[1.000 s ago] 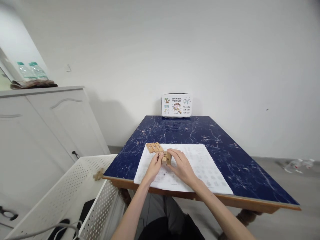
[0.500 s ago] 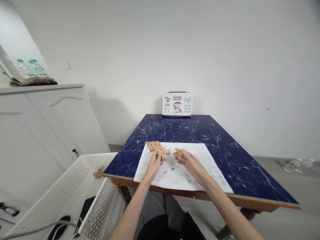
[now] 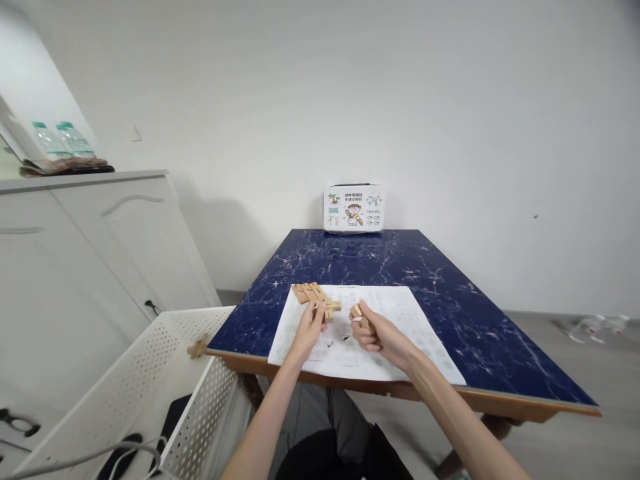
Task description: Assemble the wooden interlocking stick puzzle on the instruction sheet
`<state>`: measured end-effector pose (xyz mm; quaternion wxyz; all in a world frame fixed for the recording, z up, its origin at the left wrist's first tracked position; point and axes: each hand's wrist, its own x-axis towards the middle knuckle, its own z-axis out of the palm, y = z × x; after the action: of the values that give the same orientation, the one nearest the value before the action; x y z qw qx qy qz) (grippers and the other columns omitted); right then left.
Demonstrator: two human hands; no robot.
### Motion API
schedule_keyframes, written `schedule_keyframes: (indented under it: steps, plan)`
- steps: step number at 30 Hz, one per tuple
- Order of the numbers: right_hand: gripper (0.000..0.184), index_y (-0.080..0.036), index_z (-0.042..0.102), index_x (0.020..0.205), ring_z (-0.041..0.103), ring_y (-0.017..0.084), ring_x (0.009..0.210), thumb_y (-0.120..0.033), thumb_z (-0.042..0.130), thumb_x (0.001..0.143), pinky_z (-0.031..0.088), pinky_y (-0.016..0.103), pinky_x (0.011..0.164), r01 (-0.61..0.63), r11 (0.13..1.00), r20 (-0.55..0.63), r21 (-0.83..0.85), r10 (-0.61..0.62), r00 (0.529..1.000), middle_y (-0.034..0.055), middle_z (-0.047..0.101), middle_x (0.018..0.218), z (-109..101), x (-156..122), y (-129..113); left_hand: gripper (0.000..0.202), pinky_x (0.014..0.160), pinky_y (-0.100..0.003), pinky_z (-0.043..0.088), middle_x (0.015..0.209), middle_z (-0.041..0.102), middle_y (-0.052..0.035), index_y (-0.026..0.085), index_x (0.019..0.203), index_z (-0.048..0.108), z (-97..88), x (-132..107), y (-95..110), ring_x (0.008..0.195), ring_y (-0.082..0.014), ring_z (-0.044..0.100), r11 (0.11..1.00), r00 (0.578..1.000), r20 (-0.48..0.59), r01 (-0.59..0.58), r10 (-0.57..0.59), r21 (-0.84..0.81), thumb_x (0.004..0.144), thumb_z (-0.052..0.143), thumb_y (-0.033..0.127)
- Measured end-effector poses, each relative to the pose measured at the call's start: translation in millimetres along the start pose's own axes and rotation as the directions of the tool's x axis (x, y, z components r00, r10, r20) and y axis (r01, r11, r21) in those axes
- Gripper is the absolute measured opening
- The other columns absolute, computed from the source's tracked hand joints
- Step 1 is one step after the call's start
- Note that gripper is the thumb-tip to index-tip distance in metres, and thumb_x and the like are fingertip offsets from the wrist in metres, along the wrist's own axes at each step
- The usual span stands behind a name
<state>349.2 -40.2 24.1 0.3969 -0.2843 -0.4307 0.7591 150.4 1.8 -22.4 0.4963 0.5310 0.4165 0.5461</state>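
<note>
My left hand [image 3: 310, 327] pinches a small cross of joined wooden puzzle pieces [image 3: 332, 308] just above a white printed sheet [image 3: 400, 333]. My right hand [image 3: 376, 332] is curled around a single wooden piece [image 3: 357, 311], held apart from the cross and to its right. A few more wooden pieces [image 3: 306, 293] lie side by side on the sheet's far left corner. The sheet lies on a dark blue marbled table [image 3: 440, 293].
A white illustrated box [image 3: 353, 209] stands at the table's far edge by the wall. A white perforated basket [image 3: 150, 393] sits to the left of the table, cables inside. A white cabinet [image 3: 75, 253] with bottles [image 3: 60, 141] on top stands further left.
My right hand has pulled one wooden piece off the block and drawn it away to the right, then closed around it. My left hand stays holding the remaining pieces.
</note>
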Motion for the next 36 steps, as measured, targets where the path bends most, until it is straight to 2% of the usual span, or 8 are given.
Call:
schedule_keyframes:
  steps: [5, 11, 15, 21, 24, 27, 32, 36]
  plan:
    - [0.043, -0.021, 0.054, 0.096, 0.023, 0.007, 0.054, -0.059, 0.073, 0.087, 0.010, 0.022, 0.048, 0.076, 0.996, -0.028, -0.044, -0.077, 0.997, -0.0067, 0.038, 0.070, 4, -3, -4, 0.052, 0.052, -0.022, 0.035, 0.073, 0.052, 0.0033, 0.018, 0.109, 0.061, -0.4, -1, 0, 0.054, -0.0078, 0.042, 1.000, 1.000, 0.003, -0.009, 0.009, 0.010, 0.088, 0.064, 0.064]
    - [0.045, -0.018, 0.063, 0.097, 0.028, 0.009, 0.055, -0.062, 0.070, 0.086, 0.015, 0.025, 0.048, 0.145, 0.985, -0.053, -0.095, -0.150, 0.987, -0.0021, 0.049, 0.074, 3, 1, 2, 0.049, 0.052, -0.022, 0.037, 0.077, 0.054, 0.0016, 0.018, 0.107, 0.062, -0.3, -2, 3, 0.057, -0.0088, 0.044, 0.999, 0.999, 0.026, -0.028, 0.027, 0.033, 0.090, 0.062, 0.064]
    - [0.049, -0.022, 0.062, 0.117, 0.031, 0.007, 0.053, -0.059, 0.070, 0.087, 0.014, 0.024, 0.047, 0.144, 0.989, -0.101, -0.036, -0.147, 0.984, -0.0004, 0.056, 0.081, 0, 3, 7, 0.049, 0.053, -0.022, 0.038, 0.078, 0.053, 0.0015, 0.017, 0.109, 0.062, -0.8, -2, 2, 0.058, -0.0088, 0.044, 0.999, 0.999, 0.022, -0.027, 0.026, 0.042, 0.090, 0.061, 0.063]
    - [0.046, -0.027, 0.059, 0.125, 0.030, 0.005, 0.049, -0.047, 0.074, 0.086, 0.015, 0.022, 0.042, 0.134, 0.991, -0.022, -0.027, -0.135, 0.991, 0.0026, 0.062, 0.101, 5, 1, 2, 0.050, 0.053, -0.021, 0.037, 0.077, 0.055, 0.0013, 0.017, 0.108, 0.060, -1.8, -4, 2, 0.058, -0.0090, 0.044, 0.999, 0.999, 0.030, -0.017, 0.016, 0.033, 0.090, 0.061, 0.064]
    - [0.041, -0.025, 0.058, 0.121, 0.022, 0.004, 0.044, -0.052, 0.068, 0.090, 0.012, 0.021, 0.039, 0.128, 0.991, -0.013, -0.031, -0.128, 0.992, -0.0007, 0.061, 0.083, 6, 2, 1, 0.050, 0.054, -0.022, 0.037, 0.077, 0.053, 0.0013, 0.017, 0.109, 0.060, -2.1, -3, 2, 0.059, -0.0097, 0.044, 0.999, 0.999, 0.036, -0.015, 0.014, 0.030, 0.091, 0.060, 0.064]
    - [0.040, -0.025, 0.057, 0.117, 0.017, 0.005, 0.042, -0.056, 0.064, 0.092, 0.011, 0.020, 0.038, 0.096, 0.995, -0.038, -0.035, -0.098, 0.994, -0.0081, 0.045, 0.063, 4, 4, 3, 0.052, 0.053, -0.022, 0.037, 0.078, 0.053, 0.0013, 0.017, 0.113, 0.060, -2.2, -3, 1, 0.059, -0.0096, 0.043, 1.000, 1.000, 0.030, -0.005, 0.004, 0.029, 0.090, 0.061, 0.064]
    - [0.041, -0.024, 0.056, 0.110, 0.023, 0.005, 0.044, -0.058, 0.068, 0.090, 0.015, 0.019, 0.041, 0.058, 0.998, -0.062, 0.039, -0.055, 0.997, -0.0083, 0.042, 0.065, 3, 2, 2, 0.051, 0.053, -0.021, 0.037, 0.077, 0.052, 0.0019, 0.017, 0.109, 0.060, -2.1, -2, 0, 0.059, -0.0087, 0.044, 0.999, 1.000, 0.017, -0.016, 0.016, 0.036, 0.090, 0.061, 0.065]
    - [0.052, -0.027, 0.052, 0.125, 0.038, 0.006, 0.050, -0.039, 0.081, 0.083, 0.022, 0.019, 0.044, 0.086, 0.991, -0.085, 0.098, -0.078, 0.993, -0.0054, 0.052, 0.072, 3, -1, 2, 0.053, 0.052, -0.021, 0.036, 0.075, 0.052, 0.0025, 0.017, 0.107, 0.060, -1.9, -2, 0, 0.057, -0.0085, 0.044, 0.999, 1.000, 0.022, -0.015, 0.014, 0.039, 0.089, 0.061, 0.066]
